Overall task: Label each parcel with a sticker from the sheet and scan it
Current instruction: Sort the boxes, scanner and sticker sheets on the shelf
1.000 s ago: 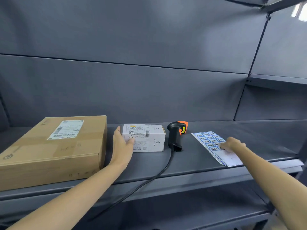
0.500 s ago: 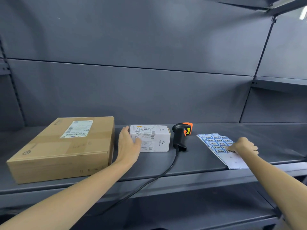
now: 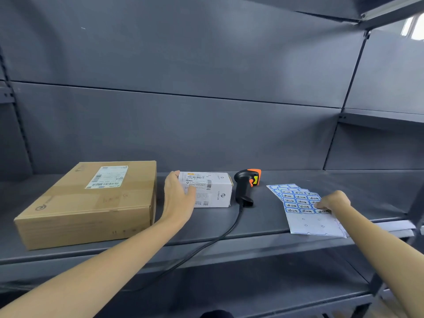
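A small white parcel (image 3: 211,191) with printed labels lies mid-shelf. My left hand (image 3: 179,196) rests flat against its left end, fingers straight and thumb across the front face. A large brown cardboard parcel (image 3: 91,203) with a shipping label sits at the left. The black and orange barcode scanner (image 3: 246,184) lies just right of the white parcel, its cable (image 3: 220,235) running off the shelf's front edge. The sticker sheet (image 3: 305,214) with blue-bordered stickers lies at the right. My right hand (image 3: 332,200) has its fingers curled, and their tips pinch a sticker (image 3: 321,211) at the sheet's right side.
Everything sits on a dark grey metal shelf (image 3: 275,221) with a back panel close behind. A second shelf (image 3: 252,283) lies below. An upright post (image 3: 413,214) stands at the right end, near the sheet.
The view has shifted a little. My right hand has slid slightly toward the near rows of the sheet. My left hand stays against the white parcel.
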### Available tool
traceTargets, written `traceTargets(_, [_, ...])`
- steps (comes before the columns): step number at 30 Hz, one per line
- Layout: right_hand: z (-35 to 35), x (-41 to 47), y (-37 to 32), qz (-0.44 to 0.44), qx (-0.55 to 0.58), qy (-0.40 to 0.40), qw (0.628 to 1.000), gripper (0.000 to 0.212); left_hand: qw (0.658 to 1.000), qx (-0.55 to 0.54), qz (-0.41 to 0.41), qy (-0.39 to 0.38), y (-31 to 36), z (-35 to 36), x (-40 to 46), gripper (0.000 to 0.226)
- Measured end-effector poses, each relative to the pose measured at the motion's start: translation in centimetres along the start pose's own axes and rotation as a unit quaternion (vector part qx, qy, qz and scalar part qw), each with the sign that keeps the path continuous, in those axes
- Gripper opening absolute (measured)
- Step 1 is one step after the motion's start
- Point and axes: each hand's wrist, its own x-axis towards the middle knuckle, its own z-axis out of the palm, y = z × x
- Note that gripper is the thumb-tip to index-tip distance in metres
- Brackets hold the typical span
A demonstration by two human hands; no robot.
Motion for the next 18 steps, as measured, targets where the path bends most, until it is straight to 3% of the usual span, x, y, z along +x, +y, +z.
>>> traceTargets(3, [-1.1,0.2,-0.4,0.015,0.066,-0.015,0.998,0.052,1.000,0.002,0.005,-0.002,0.4,-0.2,0.1,0.052])
traceTargets(6, [-2.2,-0.2,-1.4,0.015,0.227,-0.040,0.973,0.051,1.000,-0.004,0.010,-0.003,0.7,-0.3,0.4,0.052])
traceTargets(12, [-3.1,-6.5,-6.6,-0.112,0.447,-0.141,0.876,0.045,0.999,-0.043,0.019,0.002,1.3,0.0,0.4,0.049])
traceTargets(15, [-2.4,-10.8,-9.4,-0.180,0.503,-0.210,0.819,0.037,0.988,-0.152,-0.011,-0.028,2.2,0.0,0.7,0.051])
traceTargets(18, [-1.1,-14.5,-11.8,-0.212,0.535,-0.277,0.769,0.032,0.951,-0.280,-0.081,-0.102,3.6,-0.7,0.9,0.064])
